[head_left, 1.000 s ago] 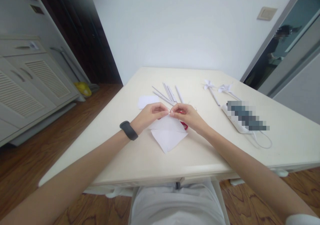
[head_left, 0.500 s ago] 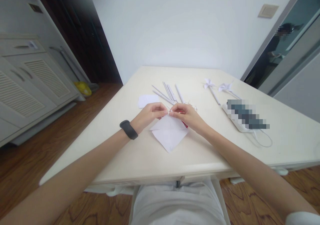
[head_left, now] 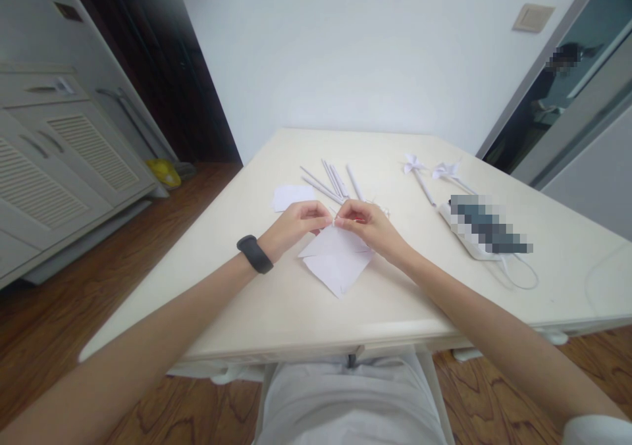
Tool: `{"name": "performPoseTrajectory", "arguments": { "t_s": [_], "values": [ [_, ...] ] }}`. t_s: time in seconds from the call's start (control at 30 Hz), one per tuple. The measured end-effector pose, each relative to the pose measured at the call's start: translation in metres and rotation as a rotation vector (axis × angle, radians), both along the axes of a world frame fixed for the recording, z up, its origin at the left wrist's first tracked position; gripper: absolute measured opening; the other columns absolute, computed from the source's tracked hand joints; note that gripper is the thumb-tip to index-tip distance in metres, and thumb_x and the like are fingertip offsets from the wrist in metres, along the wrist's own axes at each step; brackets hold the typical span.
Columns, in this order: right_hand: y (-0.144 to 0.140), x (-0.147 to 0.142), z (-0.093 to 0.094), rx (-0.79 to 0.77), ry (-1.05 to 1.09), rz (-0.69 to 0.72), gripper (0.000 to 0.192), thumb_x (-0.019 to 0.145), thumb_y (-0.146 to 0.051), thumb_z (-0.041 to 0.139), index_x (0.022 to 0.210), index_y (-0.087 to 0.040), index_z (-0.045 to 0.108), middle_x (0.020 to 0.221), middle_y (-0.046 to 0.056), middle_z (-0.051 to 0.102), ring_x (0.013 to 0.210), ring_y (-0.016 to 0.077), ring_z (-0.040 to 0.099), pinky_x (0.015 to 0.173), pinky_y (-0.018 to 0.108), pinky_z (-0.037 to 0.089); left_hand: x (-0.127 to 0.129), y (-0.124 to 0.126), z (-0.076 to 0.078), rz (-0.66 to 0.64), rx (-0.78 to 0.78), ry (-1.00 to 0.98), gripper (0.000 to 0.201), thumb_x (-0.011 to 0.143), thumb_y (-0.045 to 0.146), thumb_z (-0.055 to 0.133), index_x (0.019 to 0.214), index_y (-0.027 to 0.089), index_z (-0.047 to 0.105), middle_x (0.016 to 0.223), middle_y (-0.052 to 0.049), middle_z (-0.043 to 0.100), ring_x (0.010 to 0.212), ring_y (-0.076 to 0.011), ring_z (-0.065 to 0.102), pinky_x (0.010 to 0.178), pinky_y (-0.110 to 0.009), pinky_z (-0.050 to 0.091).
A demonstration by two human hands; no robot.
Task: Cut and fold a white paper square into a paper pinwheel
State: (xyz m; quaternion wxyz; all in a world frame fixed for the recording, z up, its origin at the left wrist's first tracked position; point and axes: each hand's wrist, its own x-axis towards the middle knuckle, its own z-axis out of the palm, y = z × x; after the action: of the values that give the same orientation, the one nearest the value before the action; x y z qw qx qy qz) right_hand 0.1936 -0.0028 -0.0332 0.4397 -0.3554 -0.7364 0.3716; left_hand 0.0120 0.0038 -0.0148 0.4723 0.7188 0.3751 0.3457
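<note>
A square sheet of white paper (head_left: 336, 261), turned corner-up and slit in from its sides, hangs from my fingertips above the table's near half. My left hand (head_left: 302, 221) pinches its top corner between thumb and forefinger. Right beside it, my right hand (head_left: 363, 221) pinches the same corner, and the two thumbs almost meet. Something small and red shows partly behind my right fingers; what it is stays hidden. Several rolled white paper sticks (head_left: 336, 180) lie just beyond my hands.
A stack of white paper (head_left: 292, 197) lies left of the sticks. Two paper pinwheels on sticks (head_left: 412, 164) rest at the back right. Nearer stands a white device with a cable (head_left: 467, 241), its top blurred. A person (head_left: 536, 103) is beyond the doorway at right.
Both hands keep their pinch on the top corner. The paper's lower corner has swung slightly right and up, and less of the red thing shows.
</note>
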Motion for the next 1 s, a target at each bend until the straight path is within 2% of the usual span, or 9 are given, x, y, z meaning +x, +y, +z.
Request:
{"name": "performPoseTrajectory", "arguments": {
  "t_s": [0.27,0.5,0.8,1.0],
  "values": [
    [-0.0026,0.0006,0.0048,-0.017,-0.030,-0.037,0.019,0.080,-0.035,0.056,0.071,-0.018,0.056,0.066,-0.002,0.052,0.061,0.0113,0.048,0.052,0.022,0.034,0.0011,0.0011,-0.0015,0.040,0.095,-0.004,0.019,0.074,0.033,0.060,0.074,0.015,0.060,0.071,0.000,0.055,0.067,-0.0123,0.050,0.062,-0.025,0.040],
    [-0.0021,-0.0001,0.0036,-0.018,-0.014,-0.023,0.019,0.079,-0.034,0.058,0.071,-0.017,0.056,0.067,-0.002,0.052,0.062,0.0111,0.048,0.054,0.022,0.034,0.0007,0.0011,-0.0013,0.016,0.137,0.018,0.018,0.076,0.032,0.059,0.073,0.015,0.059,0.072,-0.001,0.054,0.068,-0.0128,0.050,0.061,-0.025,0.041],
    [0.0004,0.0001,-0.0010,0.023,0.005,0.005,0.013,0.080,-0.029,0.057,0.073,-0.017,0.057,0.070,-0.001,0.055,0.070,0.0127,0.052,0.065,0.025,0.040,0.0017,-0.0021,-0.0009,0.017,0.104,0.027,0.018,0.075,0.033,0.059,0.074,0.015,0.059,0.072,-0.002,0.055,0.067,-0.0131,0.051,0.061,-0.025,0.041],
    [-0.0039,-0.0004,0.0039,-0.027,-0.046,-0.038,0.015,0.082,-0.029,0.052,0.074,-0.018,0.056,0.068,-0.001,0.053,0.064,0.0117,0.050,0.056,0.023,0.037,0.0017,-0.0011,-0.0013,0.047,0.118,0.031,0.019,0.075,0.034,0.058,0.072,0.015,0.058,0.071,-0.001,0.054,0.066,-0.0130,0.050,0.061,-0.025,0.041]
  ]
}}
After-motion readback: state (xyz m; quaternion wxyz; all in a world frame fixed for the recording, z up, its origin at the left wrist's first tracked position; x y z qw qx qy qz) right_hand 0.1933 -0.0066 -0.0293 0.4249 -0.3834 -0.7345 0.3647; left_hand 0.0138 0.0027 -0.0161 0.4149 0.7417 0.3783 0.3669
